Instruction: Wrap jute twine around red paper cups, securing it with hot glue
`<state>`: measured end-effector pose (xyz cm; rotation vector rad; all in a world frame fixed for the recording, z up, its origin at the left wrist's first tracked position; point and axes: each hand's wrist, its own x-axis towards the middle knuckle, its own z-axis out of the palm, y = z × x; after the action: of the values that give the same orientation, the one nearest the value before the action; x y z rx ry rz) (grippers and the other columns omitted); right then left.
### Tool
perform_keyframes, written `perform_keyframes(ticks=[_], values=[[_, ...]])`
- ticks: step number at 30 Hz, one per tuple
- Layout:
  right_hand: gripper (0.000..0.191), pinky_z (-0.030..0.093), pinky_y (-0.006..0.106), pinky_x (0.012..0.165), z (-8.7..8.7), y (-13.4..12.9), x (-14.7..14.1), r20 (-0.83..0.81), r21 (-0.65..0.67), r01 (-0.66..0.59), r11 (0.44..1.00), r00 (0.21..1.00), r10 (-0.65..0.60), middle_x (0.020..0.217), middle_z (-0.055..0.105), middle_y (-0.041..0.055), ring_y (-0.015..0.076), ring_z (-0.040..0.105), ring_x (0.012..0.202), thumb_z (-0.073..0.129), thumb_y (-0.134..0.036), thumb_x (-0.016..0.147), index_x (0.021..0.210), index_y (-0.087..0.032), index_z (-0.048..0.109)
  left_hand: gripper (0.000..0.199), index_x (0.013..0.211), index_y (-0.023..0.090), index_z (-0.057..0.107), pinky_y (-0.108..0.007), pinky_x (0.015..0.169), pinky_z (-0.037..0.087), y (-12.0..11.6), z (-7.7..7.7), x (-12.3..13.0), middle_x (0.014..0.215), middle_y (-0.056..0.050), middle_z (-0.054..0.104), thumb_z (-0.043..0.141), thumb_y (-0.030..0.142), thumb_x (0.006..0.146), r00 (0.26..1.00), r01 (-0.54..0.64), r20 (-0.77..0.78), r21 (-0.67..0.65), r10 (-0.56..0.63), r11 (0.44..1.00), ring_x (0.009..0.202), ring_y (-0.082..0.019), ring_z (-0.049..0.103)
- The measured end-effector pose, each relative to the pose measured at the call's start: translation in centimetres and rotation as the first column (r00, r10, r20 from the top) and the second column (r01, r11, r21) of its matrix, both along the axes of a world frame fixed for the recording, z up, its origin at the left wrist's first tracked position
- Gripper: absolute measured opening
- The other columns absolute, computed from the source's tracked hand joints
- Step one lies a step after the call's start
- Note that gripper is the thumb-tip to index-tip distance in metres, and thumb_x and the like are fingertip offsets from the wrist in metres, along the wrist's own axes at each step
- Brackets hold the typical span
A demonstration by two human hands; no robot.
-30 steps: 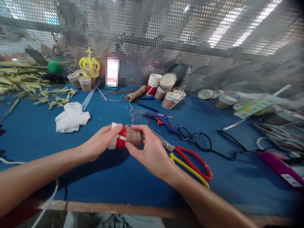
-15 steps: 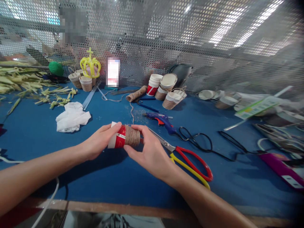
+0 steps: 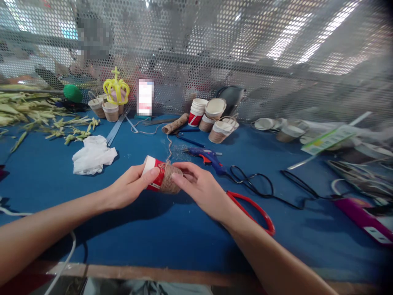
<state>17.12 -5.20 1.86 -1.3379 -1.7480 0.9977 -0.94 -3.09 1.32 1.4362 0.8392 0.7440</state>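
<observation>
A red and white paper cup lies sideways between my hands, with twine wound around its right part. My left hand grips the cup's left, bare end, thumb across the red band. Around the twine-wrapped end, my right hand is closed, its thumb on the windings. From the top of the cup a strand runs back toward a brown roll. Just behind the right hand sits a blue hot glue gun. The red-handled scissors are partly hidden under my right forearm.
A crumpled white cloth lies left of the hands. Twine-wrapped cups and stacked paper cups stand at the back. A black cord crosses the right side toward a purple power strip. Dried husks cover the far left.
The cup has been turned in my hands, and its open left end now faces me more. My right thumb has moved up onto the twine. My right hand and forearm now cover more of the scissors.
</observation>
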Motion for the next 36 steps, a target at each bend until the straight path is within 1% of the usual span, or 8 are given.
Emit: perform_keyframes(ticks=[4,7,11,15,20,23,26,36], values=[[0.033,0.049,0.036,0.078,-0.3,-0.1,-0.1,0.061,0.148,0.036,0.988,0.997,-0.045,0.105,0.056,0.0085,0.0195,0.055,0.094,0.058,-0.030,0.074,0.103,-0.018,0.051,0.036,0.094,0.014,0.063,-0.023,0.068,0.043,0.6,-0.2,-0.1,0.079,-0.005,0.068,0.049,0.042,0.078,0.995,-0.042,0.084,-0.138,0.054,0.989,0.073,-0.016,0.058],[0.033,0.047,0.038,0.081,-0.5,-0.4,-0.4,0.157,0.263,-0.001,0.965,0.987,-0.041,0.103,0.054,0.0066,0.0195,0.054,0.094,0.060,-0.028,0.072,0.103,-0.021,0.051,0.032,0.086,0.013,0.064,-0.022,0.065,0.042,0.8,-0.3,-0.1,0.075,-0.004,0.067,0.052,0.041,0.076,0.987,-0.033,0.145,-0.244,0.070,0.969,0.067,-0.013,0.057],[0.034,0.043,0.037,0.086,-0.3,-0.4,-0.4,0.219,0.311,-0.061,0.948,0.976,-0.009,0.101,0.054,0.0067,0.0190,0.052,0.096,0.061,-0.027,0.071,0.104,-0.020,0.052,0.025,0.083,0.013,0.061,-0.021,0.062,0.039,0.6,-0.3,0.0,0.074,-0.002,0.064,0.059,0.036,0.072,0.997,-0.046,0.045,-0.175,0.055,0.983,0.064,-0.011,0.054],[0.026,0.040,0.035,0.089,-0.1,-0.2,-0.4,0.108,0.226,-0.071,0.972,0.993,0.047,0.105,0.055,0.0090,0.0171,0.051,0.099,0.051,-0.029,0.079,0.101,-0.016,0.055,0.025,0.077,0.012,0.058,-0.019,0.055,0.034,0.2,-0.2,0.3,0.064,0.002,0.055,0.055,0.037,0.074,0.999,-0.032,-0.044,-0.103,0.028,0.994,0.057,-0.009,0.045],[0.021,0.045,0.033,0.081,-0.4,0.0,-0.8,-0.176,-0.089,-0.052,0.995,0.984,0.035,0.096,0.060,0.0057,0.0147,0.057,0.088,0.051,-0.030,0.079,0.094,-0.017,0.056,0.025,0.072,0.012,0.056,-0.019,0.055,0.031,-0.3,-0.2,0.6,0.061,0.003,0.048,0.048,0.036,0.078,0.995,0.065,-0.070,-0.124,-0.074,0.990,0.056,-0.008,0.038],[0.011,0.045,0.031,0.078,-0.7,0.0,-0.9,-0.330,-0.182,-0.060,0.981,0.944,-0.003,0.094,0.059,0.0043,0.0137,0.057,0.084,0.056,-0.027,0.074,0.079,-0.017,0.055,0.024,0.074,0.012,0.055,-0.020,0.058,0.033,-0.5,-0.5,0.7,0.064,0.002,0.048,0.047,0.035,0.078,0.989,0.128,-0.053,-0.138,-0.136,0.982,0.059,-0.009,0.039],[0.012,0.043,0.030,0.078,-0.9,-0.1,-0.9,-0.356,-0.163,-0.051,0.985,0.934,-0.010,0.096,0.057,0.0048,0.0133,0.055,0.085,0.058,-0.025,0.073,0.067,-0.016,0.052,0.025,0.074,0.013,0.054,-0.021,0.059,0.033,-0.4,-0.8,0.7,0.066,0.002,0.048,0.046,0.036,0.079,0.984,0.157,-0.061,-0.119,-0.165,0.981,0.061,-0.010,0.039],[0.012,0.043,0.026,0.074,-0.8,-0.2,-0.8,-0.304,0.034,-0.014,0.999,0.952,0.024,0.083,0.055,0.0020,0.0113,0.053,0.080,0.056,-0.024,0.074,0.067,-0.017,0.049,0.027,0.075,0.012,0.053,-0.021,0.059,0.032,0.0,-1.1,0.7,0.064,0.003,0.045,0.044,0.037,0.079,0.975,0.196,-0.090,-0.073,-0.203,0.978,0.060,-0.009,0.037]])
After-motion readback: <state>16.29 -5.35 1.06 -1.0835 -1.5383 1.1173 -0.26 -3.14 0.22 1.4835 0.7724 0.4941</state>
